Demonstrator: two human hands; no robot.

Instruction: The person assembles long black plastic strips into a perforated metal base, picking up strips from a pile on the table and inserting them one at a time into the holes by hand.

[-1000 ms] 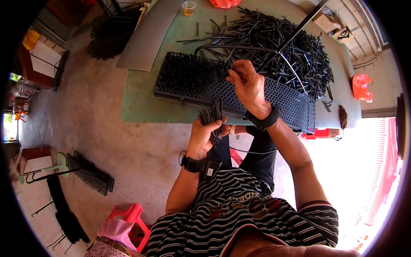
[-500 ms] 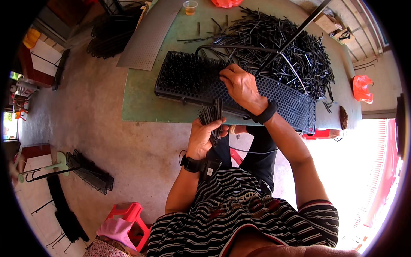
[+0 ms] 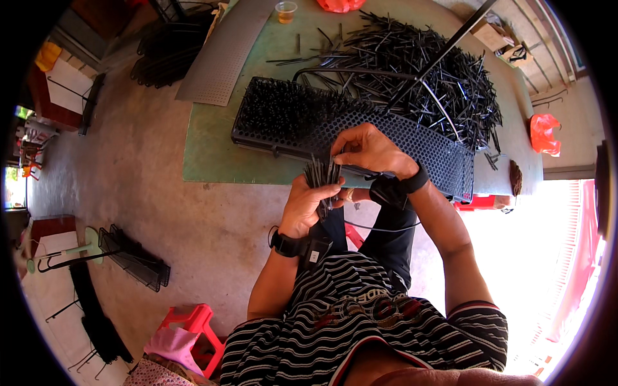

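Note:
In my left hand is a bundle of thin black sticks, gripped upright just off the table's near edge. My right hand has its fingertips pinched at the top of that bundle, around one of the sticks as far as I can see. Behind both hands lies a long black perforated rack. Its left part is packed with upright black sticks, while the holes toward the right show bare. A black metal frame with a long slanting bar rises over the rack.
Loose black sticks form a big heap on the green table beyond the rack. A grey perforated sheet and a plastic cup lie at the far left. One red stool stands on the floor at lower left.
My right hand has come back from the rack, down and nearer, to the top of the bundle. My left hand and its bundle have shifted slightly right.

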